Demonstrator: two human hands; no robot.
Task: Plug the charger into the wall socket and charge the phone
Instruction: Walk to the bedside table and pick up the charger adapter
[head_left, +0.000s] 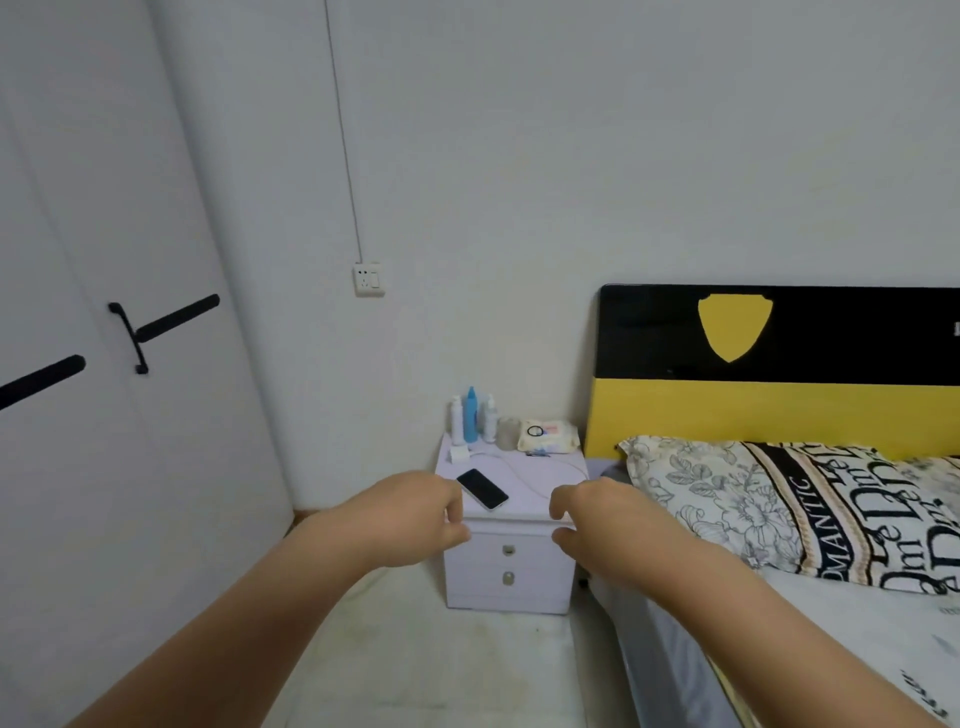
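A black phone (482, 489) lies face up on the white nightstand (511, 582), near its front left corner. A small white charger block (459, 454) sits at the back left of the top, and its thin white cable (524, 480) loops across the surface. The wall socket (369, 279) is on the wall, up and to the left of the nightstand. My left hand (410, 519) hovers in front of the nightstand's left edge with loosely curled fingers and nothing in it. Level with the nightstand's right front edge, my right hand (592, 525) is likewise empty.
Several bottles (471, 415) and a pack of wipes (548, 435) stand at the back of the nightstand. A bed with a patterned pillow (779, 509) and a black and yellow headboard (779, 364) lies to the right. White wardrobe doors (130, 364) stand on the left.
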